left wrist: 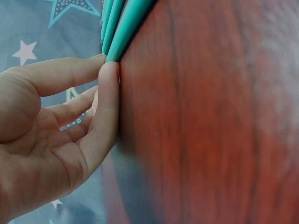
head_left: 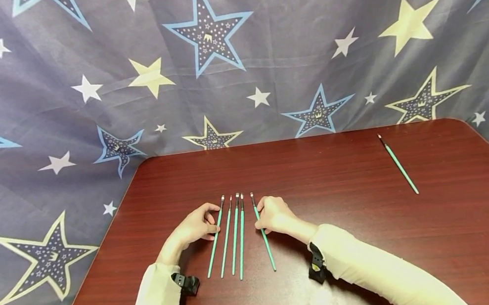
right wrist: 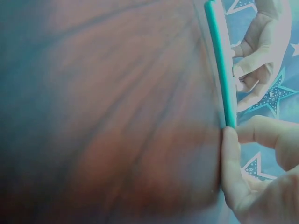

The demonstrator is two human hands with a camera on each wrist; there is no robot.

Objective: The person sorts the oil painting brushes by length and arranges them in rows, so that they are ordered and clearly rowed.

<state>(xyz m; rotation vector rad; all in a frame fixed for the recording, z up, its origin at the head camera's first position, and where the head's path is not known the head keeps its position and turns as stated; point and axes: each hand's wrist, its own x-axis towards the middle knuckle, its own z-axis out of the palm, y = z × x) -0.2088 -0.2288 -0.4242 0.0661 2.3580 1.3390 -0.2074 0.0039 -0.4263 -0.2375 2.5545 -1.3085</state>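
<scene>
Several thin paintbrushes with turquoise handles lie side by side on the table, bristles toward the back. My left hand is at the leftmost paintbrush, pinching its handle between thumb and finger; the left wrist view shows the fingertips meeting at the turquoise handle. A little to the right, my right hand pinches another paintbrush near its dark ferrule. That brush's handle runs up from the thumb and finger in the right wrist view. Between the hands lie a thin paintbrush and two more close beside it.
A single paintbrush lies slantwise at the back right of the dark red wooden table. Behind the table's far edge hangs a grey cloth printed with stars. A dark wrist strap with a camera sits on each sleeve.
</scene>
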